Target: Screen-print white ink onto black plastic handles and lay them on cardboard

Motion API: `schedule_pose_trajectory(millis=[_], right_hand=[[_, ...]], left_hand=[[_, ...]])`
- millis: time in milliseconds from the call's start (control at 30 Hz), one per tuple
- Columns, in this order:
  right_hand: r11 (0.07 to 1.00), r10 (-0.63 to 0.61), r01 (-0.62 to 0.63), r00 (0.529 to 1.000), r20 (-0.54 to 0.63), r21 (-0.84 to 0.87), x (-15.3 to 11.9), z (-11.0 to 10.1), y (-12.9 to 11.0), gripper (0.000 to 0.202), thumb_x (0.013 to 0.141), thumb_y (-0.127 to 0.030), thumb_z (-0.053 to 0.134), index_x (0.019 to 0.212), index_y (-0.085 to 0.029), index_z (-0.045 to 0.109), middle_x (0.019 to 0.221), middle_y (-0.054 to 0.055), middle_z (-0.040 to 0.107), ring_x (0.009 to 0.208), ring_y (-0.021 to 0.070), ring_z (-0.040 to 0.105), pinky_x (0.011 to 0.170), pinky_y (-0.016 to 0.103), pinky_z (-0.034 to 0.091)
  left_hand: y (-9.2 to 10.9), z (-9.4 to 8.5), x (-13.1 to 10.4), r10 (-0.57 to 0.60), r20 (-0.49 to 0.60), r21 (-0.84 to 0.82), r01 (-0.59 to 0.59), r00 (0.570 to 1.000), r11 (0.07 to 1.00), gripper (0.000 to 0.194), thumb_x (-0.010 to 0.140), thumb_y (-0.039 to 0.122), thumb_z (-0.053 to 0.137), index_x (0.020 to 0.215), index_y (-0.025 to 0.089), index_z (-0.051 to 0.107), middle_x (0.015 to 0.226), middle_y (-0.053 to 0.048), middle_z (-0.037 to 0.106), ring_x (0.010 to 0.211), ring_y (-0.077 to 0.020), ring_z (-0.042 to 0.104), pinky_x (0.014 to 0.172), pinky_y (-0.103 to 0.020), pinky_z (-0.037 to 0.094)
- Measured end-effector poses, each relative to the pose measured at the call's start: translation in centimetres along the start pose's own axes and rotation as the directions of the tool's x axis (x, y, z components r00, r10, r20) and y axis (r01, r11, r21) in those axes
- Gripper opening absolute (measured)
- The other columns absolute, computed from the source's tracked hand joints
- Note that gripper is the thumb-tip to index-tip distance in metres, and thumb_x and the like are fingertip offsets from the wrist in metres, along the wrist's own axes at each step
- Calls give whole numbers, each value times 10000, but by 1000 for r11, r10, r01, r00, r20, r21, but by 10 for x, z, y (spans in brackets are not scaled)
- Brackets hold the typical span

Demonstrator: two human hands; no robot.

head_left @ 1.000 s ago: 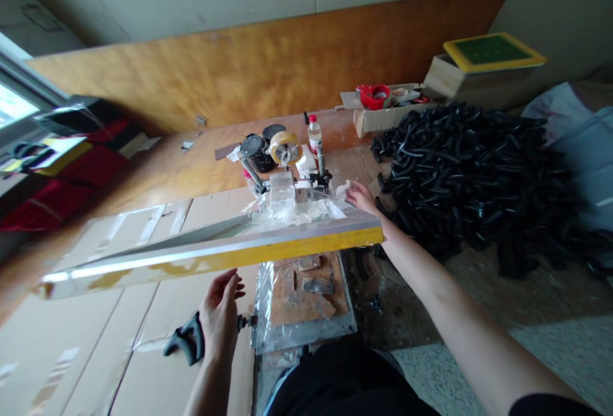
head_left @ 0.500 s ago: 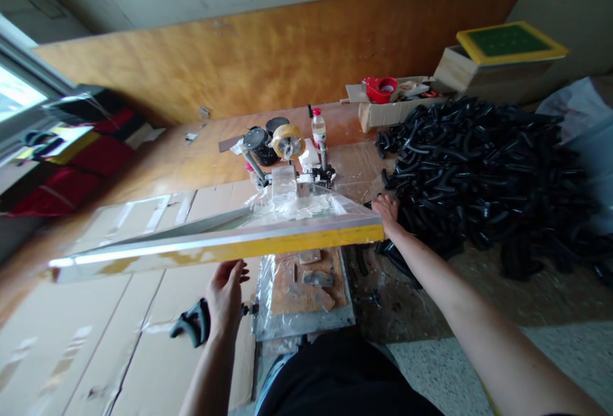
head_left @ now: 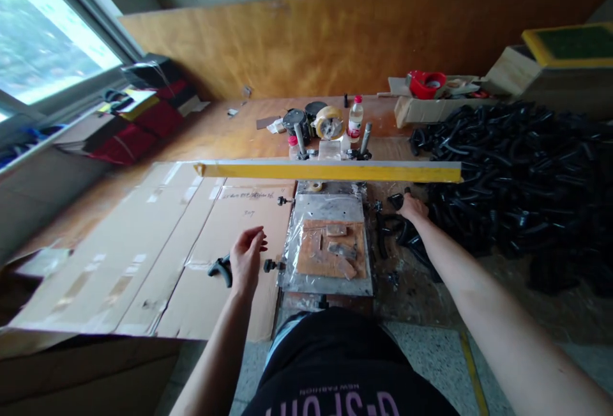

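Note:
My left hand (head_left: 248,256) hovers over the cardboard, its fingers curled together; whether anything small is between them is hidden. Beside it on the cardboard lie black curved pieces (head_left: 221,270). My right hand (head_left: 414,206) is closed on a black curved piece (head_left: 396,200) at the near left edge of the black heap (head_left: 507,167). Ahead of both hands, a yellow-edged frame (head_left: 330,172) is seen edge-on, raised above the metal base plate (head_left: 330,207). Small blocks sit on a brown board (head_left: 311,262) on that plate.
Behind the frame stand a bottle (head_left: 355,119), dark pots (head_left: 295,123) and a tape roll (head_left: 329,123). Black knobs (head_left: 272,266) stick out beside the plate. An open box (head_left: 416,111) with a red tape dispenser (head_left: 426,84) is at the back right.
The yellow-edged frame has tilted up and away, uncovering the plate. My right hand has left its near corner and is now on a black piece. The view has shifted left.

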State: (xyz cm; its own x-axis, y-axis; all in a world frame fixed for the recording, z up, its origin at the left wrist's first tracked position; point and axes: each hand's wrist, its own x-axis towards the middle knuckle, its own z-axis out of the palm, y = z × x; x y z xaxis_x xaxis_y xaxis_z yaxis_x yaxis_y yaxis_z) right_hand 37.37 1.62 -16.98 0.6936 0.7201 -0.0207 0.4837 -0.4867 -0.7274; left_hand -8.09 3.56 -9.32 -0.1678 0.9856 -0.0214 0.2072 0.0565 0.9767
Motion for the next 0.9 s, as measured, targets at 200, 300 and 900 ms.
schedule_pose_trajectory(millis=[200,300,900], right_hand=[[988,-77,78,997,12,-136,-13,-20,-21,156,634,-172,755,709,-199,621,810,101,689,979,275,613,875,403,445],[966,-217,229,971,103,-121,-45,-22,-40,194,686,-185,683,880,-204,677,910,84,718,944,261,647,910,413,464],[560,-798,824,509,324,86,-178,69,-78,387,944,-239,502,1319,-232,598,1409,85,545,1306,246,476,1103,477,386]], left_hand=[[-9,-29,7,-61,-96,-38,58,994,998,402,706,405,690,1010,144,665,789,2,636,620,-104,575,582,-215,466],[-3,-25,13,-60,-103,-69,53,993,996,388,705,396,688,1005,151,663,794,-2,634,631,-103,582,580,-209,465],[125,50,45,332,45,-374,-292,942,880,263,865,435,545,717,217,543,572,36,512,470,-82,446,479,-226,375]])
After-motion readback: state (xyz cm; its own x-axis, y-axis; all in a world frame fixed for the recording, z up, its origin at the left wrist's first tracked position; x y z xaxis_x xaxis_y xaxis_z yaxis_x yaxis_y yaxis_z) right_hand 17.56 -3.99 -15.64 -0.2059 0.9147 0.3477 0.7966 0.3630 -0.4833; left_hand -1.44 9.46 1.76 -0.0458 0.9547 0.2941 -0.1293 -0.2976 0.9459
